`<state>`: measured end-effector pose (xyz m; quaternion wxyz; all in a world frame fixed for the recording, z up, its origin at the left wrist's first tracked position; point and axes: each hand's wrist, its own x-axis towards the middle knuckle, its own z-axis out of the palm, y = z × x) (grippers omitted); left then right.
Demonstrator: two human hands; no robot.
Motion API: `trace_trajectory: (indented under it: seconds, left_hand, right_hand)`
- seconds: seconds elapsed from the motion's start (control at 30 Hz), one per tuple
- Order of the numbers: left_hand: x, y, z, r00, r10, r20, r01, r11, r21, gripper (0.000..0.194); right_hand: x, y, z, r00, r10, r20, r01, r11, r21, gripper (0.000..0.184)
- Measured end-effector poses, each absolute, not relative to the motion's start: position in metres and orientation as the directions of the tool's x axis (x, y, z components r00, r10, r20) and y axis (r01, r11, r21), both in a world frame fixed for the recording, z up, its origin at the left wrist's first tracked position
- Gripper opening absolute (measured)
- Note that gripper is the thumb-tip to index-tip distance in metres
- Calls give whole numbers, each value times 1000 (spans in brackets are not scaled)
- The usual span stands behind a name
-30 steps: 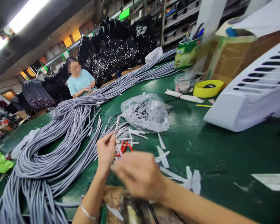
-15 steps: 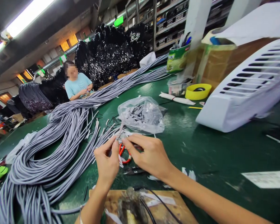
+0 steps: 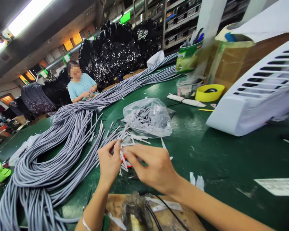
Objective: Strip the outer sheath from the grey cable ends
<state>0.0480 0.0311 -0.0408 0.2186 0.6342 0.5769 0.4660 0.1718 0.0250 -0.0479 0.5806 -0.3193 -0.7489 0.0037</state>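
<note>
My left hand (image 3: 109, 162) has its fingers clamped on what looks like a slim grey cable end (image 3: 120, 140), above the green bench (image 3: 212, 154), nearer than the clear plastic bag (image 3: 156, 120); whether my right hand (image 3: 156, 163), just right of it, grips anything I cannot tell; bracing the left and working gently should serve best

left hand (image 3: 109, 163): one
right hand (image 3: 156, 163): one
held item (image 3: 120, 140): one
gray cables (image 3: 62, 150): too many to count
clear bag (image 3: 162, 129): one
bagged gray pieces (image 3: 144, 116): too many to count
white strips (image 3: 141, 138): several, overlapping, exact number unclear
red handles (image 3: 123, 157): partly hidden, number unclear
green can (image 3: 189, 59): one
yellow ring (image 3: 208, 95): one
plastic tub (image 3: 186, 89): one
slotted casing (image 3: 231, 117): one
wooden board (image 3: 192, 221): one
black cords (image 3: 153, 213): two
tube lights (image 3: 30, 16): two
person in blue (image 3: 80, 86): one
</note>
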Motion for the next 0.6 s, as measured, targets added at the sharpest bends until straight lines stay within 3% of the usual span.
trace_trajectory:
  seconds: [0.1, 0.27, 0.47, 0.6]
  left_hand:
    - [45, 30, -35, -105, 936, 337, 439, -261, 860, 31]
    - [48, 22, -31, -54, 933, 356, 418, -303, 857, 32]
    - [49, 20, -31, -11, 925, 380, 474, -330, 816, 33]
    - [48, 20, -31, 22, 920, 391, 543, -339, 768, 33]
  right_hand:
    - [177, 37, -47, -54, 608, 792, 591, 659, -465, 22]
    - [181, 43, -47, -66, 608, 792, 635, 637, -436, 26]
    - [179, 42, -49, -59, 601, 797, 570, 676, -467, 23]
    - [180, 45, -49, -98, 672, 734, 442, 690, -572, 25]
